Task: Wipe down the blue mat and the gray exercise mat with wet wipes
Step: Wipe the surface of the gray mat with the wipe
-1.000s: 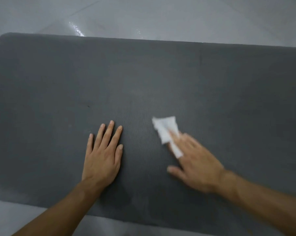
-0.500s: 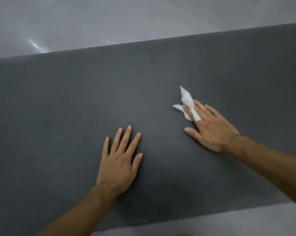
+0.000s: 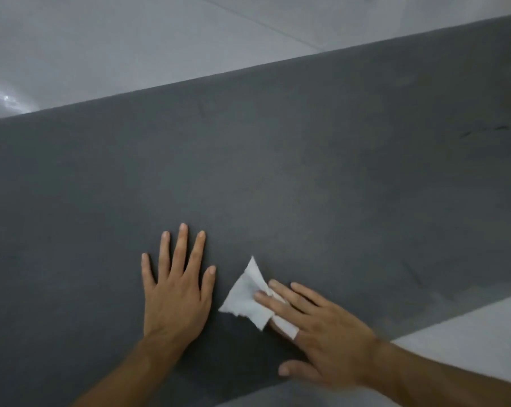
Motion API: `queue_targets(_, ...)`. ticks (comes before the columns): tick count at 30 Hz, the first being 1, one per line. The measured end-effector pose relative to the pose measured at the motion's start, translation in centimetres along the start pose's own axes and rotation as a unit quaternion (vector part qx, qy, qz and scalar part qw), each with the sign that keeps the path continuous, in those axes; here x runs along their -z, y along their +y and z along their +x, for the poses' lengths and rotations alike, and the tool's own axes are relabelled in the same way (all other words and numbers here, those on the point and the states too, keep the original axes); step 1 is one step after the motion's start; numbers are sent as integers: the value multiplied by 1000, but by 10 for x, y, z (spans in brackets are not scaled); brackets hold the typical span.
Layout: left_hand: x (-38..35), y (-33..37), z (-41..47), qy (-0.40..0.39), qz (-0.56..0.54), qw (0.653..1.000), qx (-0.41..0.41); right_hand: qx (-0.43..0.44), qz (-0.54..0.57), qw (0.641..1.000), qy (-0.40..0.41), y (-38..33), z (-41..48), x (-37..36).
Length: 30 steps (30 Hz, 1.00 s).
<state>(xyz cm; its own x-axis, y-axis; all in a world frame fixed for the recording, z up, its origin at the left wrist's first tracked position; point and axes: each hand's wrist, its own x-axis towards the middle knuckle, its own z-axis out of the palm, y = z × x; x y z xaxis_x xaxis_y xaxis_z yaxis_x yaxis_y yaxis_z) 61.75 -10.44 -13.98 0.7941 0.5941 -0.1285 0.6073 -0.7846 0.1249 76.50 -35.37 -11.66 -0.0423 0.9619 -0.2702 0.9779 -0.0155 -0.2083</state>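
We find the left grip (image 3: pixel 176 295) flat and empty on the gray exercise mat (image 3: pixel 307 171); the right grip (image 3: pixel 327 333), fingers straight, presses the wet wipe (image 3: pixel 244 299) down.

Dim, soft light; floor (image 3: pixel 1 96) glare

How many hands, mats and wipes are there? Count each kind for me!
Hands: 2, the left hand lying flat on the mat and the right hand pressing the wipe
Mats: 1, the dark gray exercise mat
Wipes: 1, the crumpled white wet wipe
Total: 4
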Motion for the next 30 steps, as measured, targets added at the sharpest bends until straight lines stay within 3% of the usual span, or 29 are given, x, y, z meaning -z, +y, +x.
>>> queue_targets(2,2,0,0,1,7,999,-36,23,-19,999,-16,7,-14,-2)
queue_targets(4,3,4,2,0,17,995,-97,-6,-11,1000,-19,30,-21,3)
queue_targets(7,4,14,14,-9,3,992,-124,-165,-8,986,4,80,-24,15)
queue_targets(10,3,28,27,-7,-2,993,-117,-346,28,937,28,131,-36,28)
queue_targets(13,3,42,37,-7,-6,994,-112,-416,62,907,31,155,-49,32)
queue_targets(17,-1,47,43,0,2,993,-117,-407,103,906,62,117,-40,21)
queue_targets(21,-4,45,43,0,7,993,-119,-272,74,958,45,31,-39,-1)
queue_targets(24,-2,46,43,-7,11,993,-117,-198,60,978,18,-9,-58,-13)
queue_targets(28,-1,46,44,-6,13,993,-117,-164,17,986,4,1,-80,-18)
queue_targets(30,-1,46,43,-11,15,993,-115,-193,20,981,9,23,-87,-19)
